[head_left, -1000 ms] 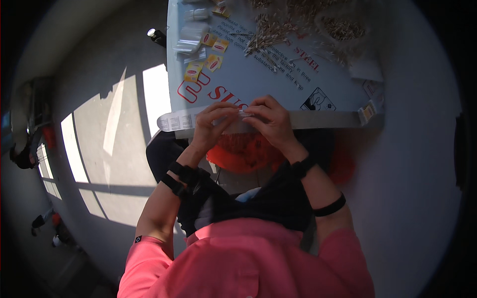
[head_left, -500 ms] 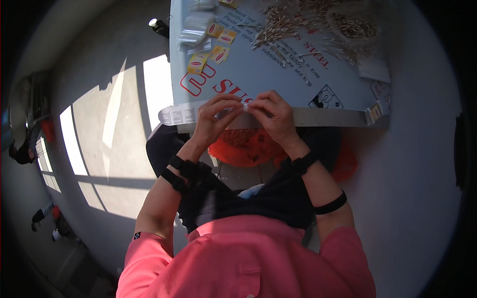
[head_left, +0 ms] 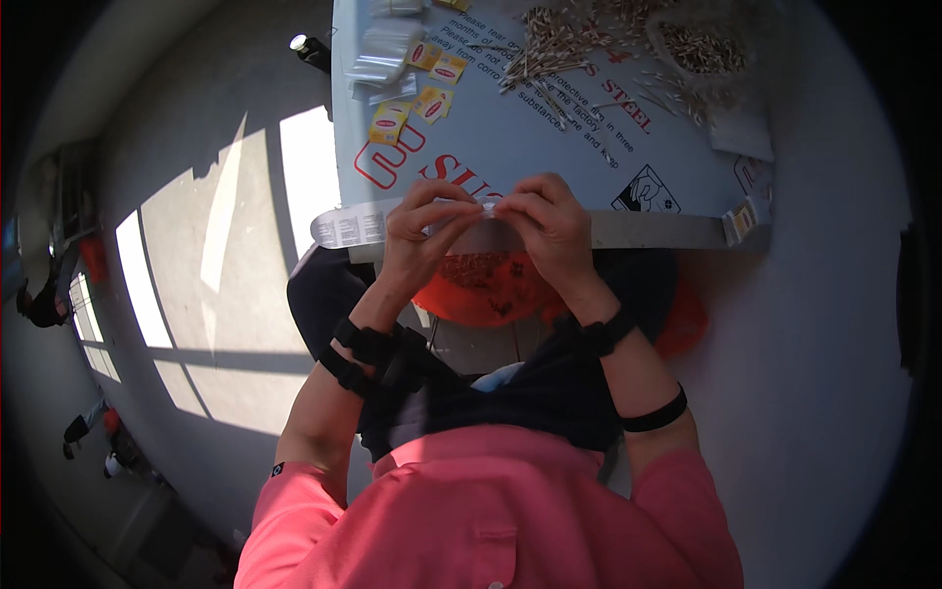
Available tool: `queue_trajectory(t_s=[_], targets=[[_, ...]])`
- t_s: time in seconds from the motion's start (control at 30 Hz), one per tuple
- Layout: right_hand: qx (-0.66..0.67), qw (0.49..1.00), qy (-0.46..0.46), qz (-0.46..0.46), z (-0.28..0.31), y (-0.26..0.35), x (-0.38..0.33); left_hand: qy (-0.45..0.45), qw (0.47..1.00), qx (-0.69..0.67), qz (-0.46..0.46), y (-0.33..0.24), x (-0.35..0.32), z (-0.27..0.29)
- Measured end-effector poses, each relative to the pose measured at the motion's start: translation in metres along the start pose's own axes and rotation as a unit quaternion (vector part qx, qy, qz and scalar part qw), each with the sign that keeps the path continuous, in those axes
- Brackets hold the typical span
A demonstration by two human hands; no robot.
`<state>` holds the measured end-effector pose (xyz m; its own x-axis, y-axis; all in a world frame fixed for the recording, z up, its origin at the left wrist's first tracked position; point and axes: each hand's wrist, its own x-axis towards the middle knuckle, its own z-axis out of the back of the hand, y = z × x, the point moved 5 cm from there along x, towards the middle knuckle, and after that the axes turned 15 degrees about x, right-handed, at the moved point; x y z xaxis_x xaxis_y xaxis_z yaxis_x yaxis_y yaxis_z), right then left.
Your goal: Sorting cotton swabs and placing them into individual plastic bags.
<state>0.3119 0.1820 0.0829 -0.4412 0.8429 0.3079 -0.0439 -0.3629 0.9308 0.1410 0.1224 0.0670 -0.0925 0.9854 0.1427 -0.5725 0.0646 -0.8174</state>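
I log a pale floor [head_left: 221, 388] with sunlit patches as the widest surface on my feed. Over it stands a table [head_left: 549, 162], covered in blue printed film. The person, in a pink shirt [head_left: 442, 510], sits at its near edge, and a red-orange container [head_left: 486, 299] shows below that edge, between the knees.

On the tabletop I note a loose heap of thin sticks [head_left: 549, 59] at the far side; right of it, a clear bag of sticks [head_left: 699, 49]. Far left: a stack of clear sleeves [head_left: 381, 54].

Left hand [head_left: 420, 226] and right hand [head_left: 554, 224] meet at the near edge, fingertips almost touching. Left of them lies a white label strip [head_left: 350, 228]; beyond, several yellow cards [head_left: 390, 123]. A dark bottle [head_left: 314, 52] is off the table's left side. A yellow-and-white packet [head_left: 743, 221] sits at the near right corner.

Smallest: a pale piece [head_left: 488, 208] between the hands. Thumb and forefinger of each appear to pinch it; its exact kind I cannot tell.
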Motion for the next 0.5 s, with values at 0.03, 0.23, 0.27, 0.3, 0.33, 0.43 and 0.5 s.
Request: queue_trajectory(t_s=[0.03,0.23,0.27,0.3,0.33,0.43,0.5], targets=[[-0.007,1.000,0.006,0.000,0.001,0.009,0.002,-0.001,1.000,0.000,0.000,0.003,-0.001,-0.001],[-0.032,0.999,0.004,0.026,-0.006,-0.010,-0.004,-0.047,0.993,0.090,-0.056,-0.007,0.008,-0.003],[-0.031,0.999,0.004,0.027,-0.007,-0.011,-0.003,-0.035,0.997,0.070,-0.013,-0.001,0.005,-0.005],[-0.034,0.999,0.002,0.029,-0.008,-0.013,-0.001,-0.024,0.998,0.049,0.029,0.006,0.003,-0.008],[-0.038,0.999,-0.001,0.030,-0.010,-0.011,0.003,-0.024,0.998,0.050,0.030,0.004,0.006,-0.007],[0.020,0.997,-0.023,-0.071,-0.001,-0.006,0.008,-0.018,0.997,-0.010,0.073,0.008,0.008,-0.005],[0.027,0.995,-0.026,-0.088,0.006,0.001,0.010,-0.021,0.997,-0.002,0.072,0.013,0.005,0.000]])
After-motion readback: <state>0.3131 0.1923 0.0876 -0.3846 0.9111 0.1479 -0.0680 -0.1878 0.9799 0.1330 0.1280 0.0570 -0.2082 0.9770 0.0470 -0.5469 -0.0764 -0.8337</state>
